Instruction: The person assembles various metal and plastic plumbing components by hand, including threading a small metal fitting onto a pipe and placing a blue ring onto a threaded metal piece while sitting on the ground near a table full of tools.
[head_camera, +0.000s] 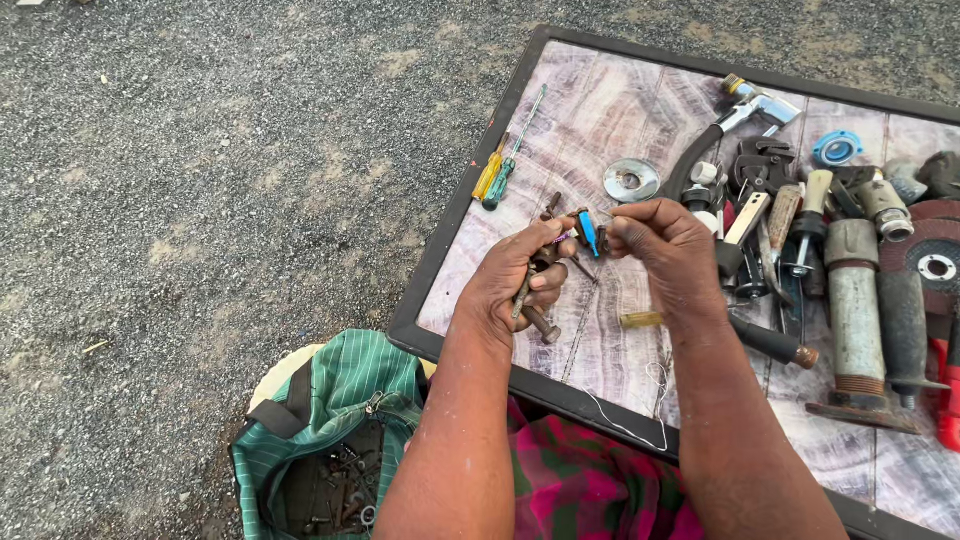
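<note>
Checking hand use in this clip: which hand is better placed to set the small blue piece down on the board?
Probably the right hand: its fingertips pinch the small blue piece and carry nothing else. The left hand is already full of rusty bolts, so it has less freedom over the board.

Rusty bolts (535, 300) bunched upright in a palm; small blue piece (588, 232) pinched above.

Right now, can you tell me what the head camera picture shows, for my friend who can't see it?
Two hands meet over a board laid on gravel: the left hand grips a bunch of rusty bolts, and the right hand pinches a small blue piece beside them. Screwdrivers, a metal ring and many worn tools lie on the board, and an open green striped bag sits below.
</note>
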